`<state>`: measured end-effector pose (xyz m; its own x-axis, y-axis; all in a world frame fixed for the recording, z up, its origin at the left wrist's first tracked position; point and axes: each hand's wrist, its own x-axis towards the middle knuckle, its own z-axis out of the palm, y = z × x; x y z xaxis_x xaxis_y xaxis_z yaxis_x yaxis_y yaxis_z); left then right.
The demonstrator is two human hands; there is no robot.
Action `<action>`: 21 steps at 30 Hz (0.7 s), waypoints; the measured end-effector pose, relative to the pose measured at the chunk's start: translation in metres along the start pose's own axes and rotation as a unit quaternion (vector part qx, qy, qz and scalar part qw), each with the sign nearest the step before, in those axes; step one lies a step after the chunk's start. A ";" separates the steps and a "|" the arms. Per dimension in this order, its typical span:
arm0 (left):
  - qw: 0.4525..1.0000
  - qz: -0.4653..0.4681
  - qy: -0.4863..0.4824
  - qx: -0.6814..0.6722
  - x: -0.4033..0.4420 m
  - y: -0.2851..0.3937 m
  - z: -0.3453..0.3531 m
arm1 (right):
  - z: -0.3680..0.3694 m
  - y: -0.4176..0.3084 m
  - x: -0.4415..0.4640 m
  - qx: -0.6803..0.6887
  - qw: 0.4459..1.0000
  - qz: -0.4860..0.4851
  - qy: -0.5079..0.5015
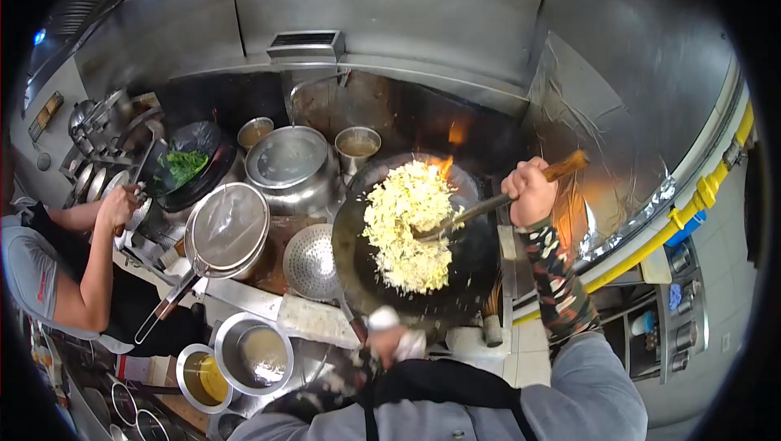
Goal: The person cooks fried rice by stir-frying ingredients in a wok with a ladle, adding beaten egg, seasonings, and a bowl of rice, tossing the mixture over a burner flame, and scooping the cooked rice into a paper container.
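Observation:
My right hand [533,191] is closed round a long-handled wok tool [480,209] with a wooden end. Its head is partly hidden in the food, so I cannot tell ladle from spatula. Pale yellow fried rice [411,221] is heaped up and scattering inside a large black wok [480,270]. Flames rise behind the wok's far rim. Smeared by motion, my left hand [389,343] is at the near rim with a white cloth [409,345] bunched in it. Whether it grips the rim through the cloth is hidden.
A perforated strainer [309,260] lies left of the wok, near a lidded pot [289,160] and a mesh sieve [228,228]. Two metal pots [285,376] [195,380] stand front left. A co-worker [69,278] works at a second wok [224,166] with greens. A yellow pipe [700,197] runs along the right.

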<state>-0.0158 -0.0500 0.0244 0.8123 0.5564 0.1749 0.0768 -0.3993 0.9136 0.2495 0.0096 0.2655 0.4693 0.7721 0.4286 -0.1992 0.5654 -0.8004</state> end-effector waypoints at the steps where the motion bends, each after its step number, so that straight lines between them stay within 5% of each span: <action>1: 1.000 0.014 0.008 -0.004 0.015 -0.002 -0.007 | -0.001 0.020 -0.013 -0.028 0.998 0.038 0.035; 4: 0.982 -0.088 0.102 0.132 0.045 -0.008 -0.015 | -0.006 0.087 -0.031 0.023 0.998 0.039 0.052; 6: 0.977 -0.134 0.077 0.150 0.017 -0.011 0.001 | -0.014 0.090 -0.002 0.021 0.998 -0.038 0.054; 10: 0.995 -0.040 -0.020 0.093 -0.012 -0.009 0.005 | 0.004 0.009 0.000 0.034 0.999 0.037 0.008; 11: 0.994 -0.022 -0.033 0.103 -0.001 -0.013 -0.002 | 0.007 0.023 -0.017 0.028 0.999 0.000 0.038; 12: 0.995 -0.007 0.011 0.103 0.018 -0.016 -0.011 | 0.005 0.051 -0.028 -0.038 0.994 0.063 0.075; 14: 0.969 -0.047 0.105 0.219 0.037 -0.008 -0.020 | -0.001 0.085 -0.034 0.027 0.998 0.051 0.020; 15: 0.961 -0.099 0.113 0.233 0.032 -0.007 -0.015 | -0.008 0.077 -0.036 -0.070 0.994 0.022 -0.077; 16: 0.964 -0.129 0.097 0.212 0.015 -0.011 -0.004 | -0.030 0.068 -0.035 -0.123 0.973 0.064 -0.182; 18: 0.974 -0.141 0.071 0.160 -0.028 -0.017 0.012 | -0.048 -0.030 -0.066 -0.109 0.876 0.343 -0.321; 20: 0.992 -0.075 0.033 0.094 -0.037 -0.016 0.002 | -0.087 -0.050 -0.109 0.252 0.793 0.474 -0.289; 21: 0.996 -0.047 0.018 0.077 -0.030 -0.016 -0.004 | -0.102 -0.030 -0.138 0.312 0.751 0.528 -0.245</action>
<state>-0.0441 -0.0572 0.0062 0.7765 0.6209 0.1077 0.2409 -0.4503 0.8598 0.2783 -0.1433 0.1878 -0.5759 0.8134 -0.0824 -0.6736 -0.5292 -0.5160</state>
